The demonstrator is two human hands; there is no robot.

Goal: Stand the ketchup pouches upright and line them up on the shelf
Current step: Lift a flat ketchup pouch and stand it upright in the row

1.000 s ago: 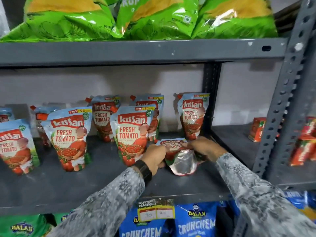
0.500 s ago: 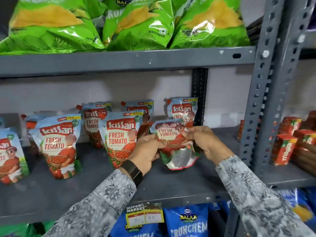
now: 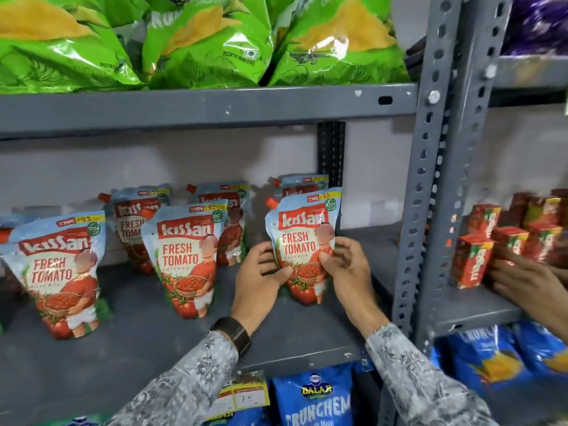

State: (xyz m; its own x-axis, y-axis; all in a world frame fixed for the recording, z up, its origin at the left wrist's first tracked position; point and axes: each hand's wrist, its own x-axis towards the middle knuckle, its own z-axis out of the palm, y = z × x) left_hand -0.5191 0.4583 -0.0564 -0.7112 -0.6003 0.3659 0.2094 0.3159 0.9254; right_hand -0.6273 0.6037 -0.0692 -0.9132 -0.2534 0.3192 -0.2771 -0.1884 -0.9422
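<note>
We hold one ketchup pouch [image 3: 302, 241] upright on the grey shelf [image 3: 138, 348], just left of the slotted upright post [image 3: 427, 210] that serves as our landmark; our left hand [image 3: 261, 272] presses its left edge with the thumb on the printed front, and our right hand [image 3: 347, 265] clasps its right edge, so both hands are closed on the pouch with it standing between them; its base touches the shelf. Directly behind it, nearer the wall, another pouch [image 3: 302, 184] stands; farther left of the post a second front pouch [image 3: 187, 256] and a third front pouch [image 3: 61, 272] stand upright in the same front row, with two more pouches [image 3: 138, 216] behind them. Right of the post, small red cartons [image 3: 473, 256] sit on the neighbouring shelf, touched by another person's hand [image 3: 528, 284].
</note>
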